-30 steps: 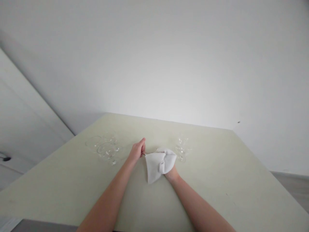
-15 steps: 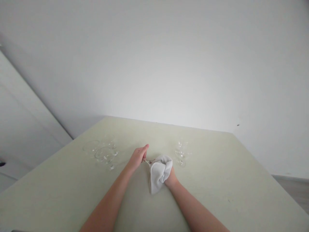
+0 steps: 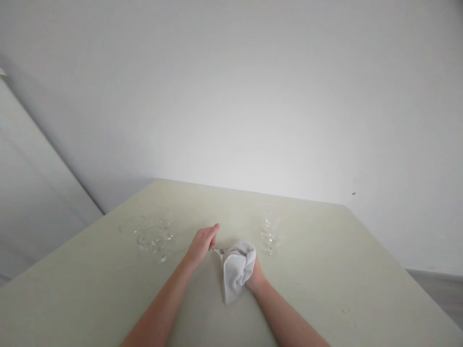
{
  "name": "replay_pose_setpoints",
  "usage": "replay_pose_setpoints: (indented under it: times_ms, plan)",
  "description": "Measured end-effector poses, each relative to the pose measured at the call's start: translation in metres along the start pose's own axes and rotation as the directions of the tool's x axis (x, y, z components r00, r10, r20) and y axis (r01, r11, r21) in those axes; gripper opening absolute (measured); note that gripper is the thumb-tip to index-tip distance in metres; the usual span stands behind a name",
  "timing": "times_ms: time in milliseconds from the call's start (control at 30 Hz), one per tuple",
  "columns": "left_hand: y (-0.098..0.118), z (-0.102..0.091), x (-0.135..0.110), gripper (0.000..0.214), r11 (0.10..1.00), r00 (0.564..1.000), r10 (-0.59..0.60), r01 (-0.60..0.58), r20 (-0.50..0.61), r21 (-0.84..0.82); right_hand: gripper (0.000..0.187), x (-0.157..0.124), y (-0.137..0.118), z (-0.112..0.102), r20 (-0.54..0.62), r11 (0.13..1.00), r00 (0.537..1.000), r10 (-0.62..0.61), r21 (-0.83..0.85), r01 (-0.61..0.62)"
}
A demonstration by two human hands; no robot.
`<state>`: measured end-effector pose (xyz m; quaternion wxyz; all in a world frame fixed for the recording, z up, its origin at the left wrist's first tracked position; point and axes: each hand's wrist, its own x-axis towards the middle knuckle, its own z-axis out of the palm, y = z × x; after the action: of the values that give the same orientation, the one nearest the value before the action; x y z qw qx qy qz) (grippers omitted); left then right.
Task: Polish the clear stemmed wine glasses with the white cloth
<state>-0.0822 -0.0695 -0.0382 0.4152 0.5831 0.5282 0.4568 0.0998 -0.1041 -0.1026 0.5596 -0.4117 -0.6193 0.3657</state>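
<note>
Between my hands is a wine glass (image 3: pixel 220 251), lying sideways, with only a short clear part near its stem showing. My left hand (image 3: pixel 203 245) is closed round its stem end, thumb pointing up and away. A light grey cloth (image 3: pixel 237 272) covers the rest of the glass, one corner hanging down toward the table. My right hand (image 3: pixel 256 275) is closed on the cloth from the right, its fingers mostly hidden under the folds.
Several clear stemmed glasses (image 3: pixel 154 237) stand in a group on the table's left. More clear glassware (image 3: pixel 269 236) stands right of the cloth. The pale table (image 3: pixel 311 289) reaches back to a white wall (image 3: pixel 267 106). A white panel (image 3: pixel 32 178) rises at left.
The whole view has shifted slightly, so table and hands sit lower in the picture. My hands keep their hold on the glass and cloth, with little change between them.
</note>
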Motion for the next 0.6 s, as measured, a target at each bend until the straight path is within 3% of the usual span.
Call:
replay_pose_setpoints:
  times_ms: [267,400,533,600]
  plan:
    - [-0.004,0.001,0.001,0.057,0.998,0.999,-0.030,0.031,0.012,-0.052,0.023,0.000,-0.005,0.000,0.043,1.000,0.999,-0.016,-0.022,0.017]
    - [-0.001,-0.004,-0.002,0.055,0.997,0.997,0.067,-0.066,0.025,-0.039,0.022,0.002,0.006,-0.001,0.030,0.999,1.000,-0.008,0.035,0.007]
    - [0.005,-0.007,-0.009,0.051,0.977,0.975,0.213,-0.214,0.056,0.018,0.017,0.004,0.014,-0.005,0.139,0.982,0.985,0.102,0.143,-0.122]
    - [0.005,-0.005,-0.010,0.052,0.973,0.973,0.229,-0.230,0.015,0.028,0.018,0.004,0.014,-0.007,0.141,0.985,0.985,0.098,0.127,-0.116]
